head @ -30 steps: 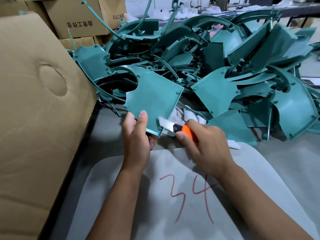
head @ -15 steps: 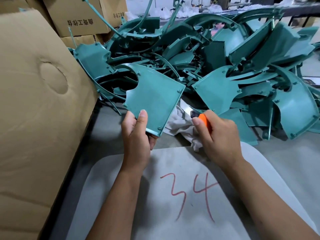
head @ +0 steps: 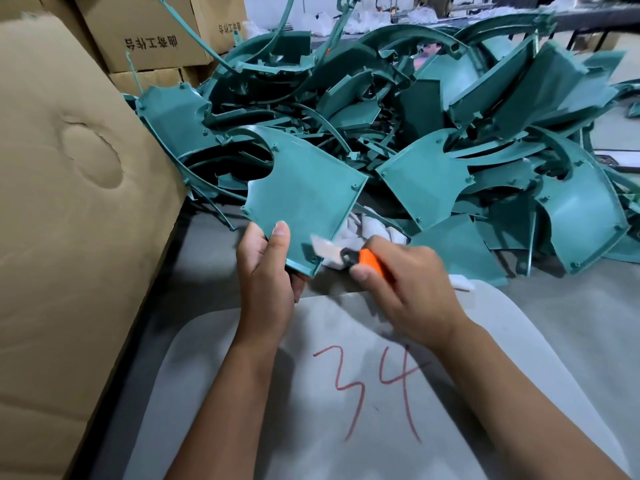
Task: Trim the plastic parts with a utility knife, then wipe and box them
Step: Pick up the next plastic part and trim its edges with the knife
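My left hand (head: 268,268) grips the lower corner of a flat teal plastic part (head: 304,192), thumb on its face, holding it tilted above the table. My right hand (head: 408,289) holds an orange utility knife (head: 360,259); its extended blade, blurred by motion, lies against the part's lower right edge near the corner. A white cloth (head: 367,226) lies crumpled on the table just behind the knife, partly hidden by the part and the pile.
A big heap of teal plastic parts (head: 433,116) fills the table behind my hands. A large cardboard box flap (head: 69,202) stands at the left, more boxes (head: 149,32) behind it. A grey pad marked "34" (head: 374,393) lies in front of me.
My right hand drew the knife up along the part's right edge half a second ago, and has now come back down to the lower corner. My left hand kept its hold.
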